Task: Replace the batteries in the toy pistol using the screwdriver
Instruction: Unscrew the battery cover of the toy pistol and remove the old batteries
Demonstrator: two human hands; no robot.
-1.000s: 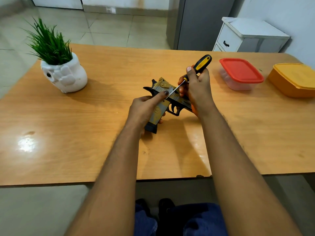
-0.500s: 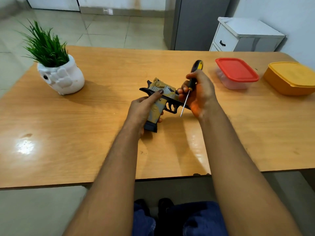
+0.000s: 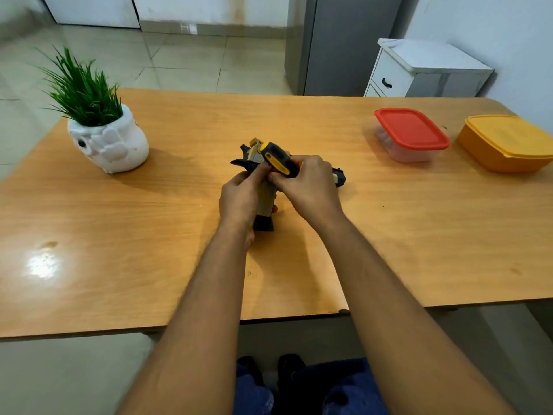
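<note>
A tan and black toy pistol (image 3: 264,205) lies at the middle of the wooden table (image 3: 149,235), its muzzle pointing right and its grip toward me. My left hand (image 3: 239,202) grips the pistol's handle. My right hand (image 3: 308,187) is wrapped around a black and yellow screwdriver (image 3: 276,158), whose handle sticks out up and to the left over the pistol's rear. The screwdriver's shaft and tip are hidden behind my fingers. The middle of the pistol is covered by both hands.
A white owl-shaped pot with a green plant (image 3: 104,136) stands at the table's left. A clear box with a red lid (image 3: 411,133) and an orange box (image 3: 508,142) sit at the right. A white drawer unit (image 3: 419,70) stands beyond the table.
My right hand has turned the screwdriver over: its handle pointed up and right, now it points up and left above the pistol, and the shaft has gone out of sight. My left hand kept the grip.
</note>
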